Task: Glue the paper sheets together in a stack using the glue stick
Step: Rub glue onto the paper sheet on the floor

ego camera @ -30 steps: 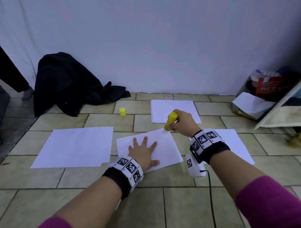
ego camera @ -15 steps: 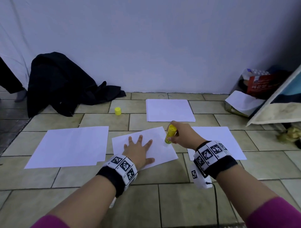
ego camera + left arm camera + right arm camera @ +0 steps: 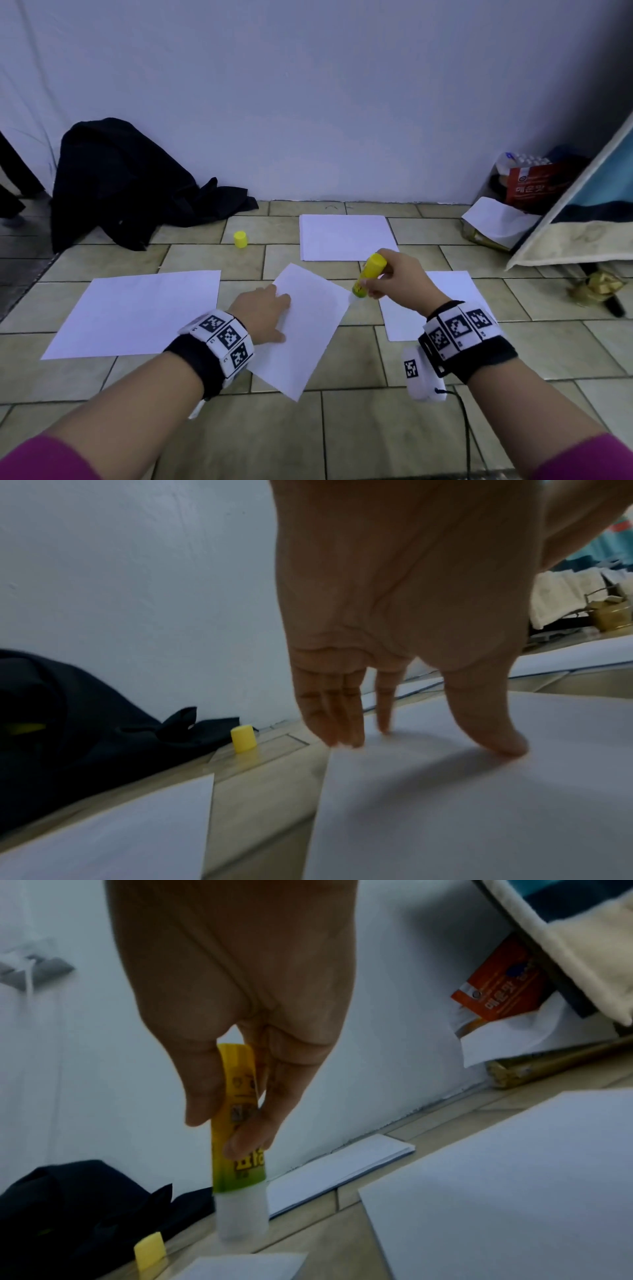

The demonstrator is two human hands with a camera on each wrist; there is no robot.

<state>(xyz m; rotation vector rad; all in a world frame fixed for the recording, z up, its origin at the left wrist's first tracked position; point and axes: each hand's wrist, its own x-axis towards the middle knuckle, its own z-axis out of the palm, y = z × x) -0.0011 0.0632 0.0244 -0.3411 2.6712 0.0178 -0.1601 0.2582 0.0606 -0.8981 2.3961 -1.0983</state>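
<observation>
While the left hand (image 3: 263, 313) presses straight fingers on the angled white paper sheet (image 3: 308, 329), the right hand (image 3: 399, 279) grips the uncapped yellow glue stick (image 3: 370, 274) at that sheet's far corner.

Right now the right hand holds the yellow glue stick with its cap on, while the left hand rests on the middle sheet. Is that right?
Not quite. The glue stick is uncapped: the right wrist view shows its bare tip, and its yellow cap stands on the floor. The right hand grips it; the left hand rests on the middle sheet.

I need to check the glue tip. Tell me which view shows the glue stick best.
Right wrist view: the glue stick fills the centre, pale tip down, pinched by the right hand. The head view shows it small and tilted. The left wrist view misses it.
</observation>
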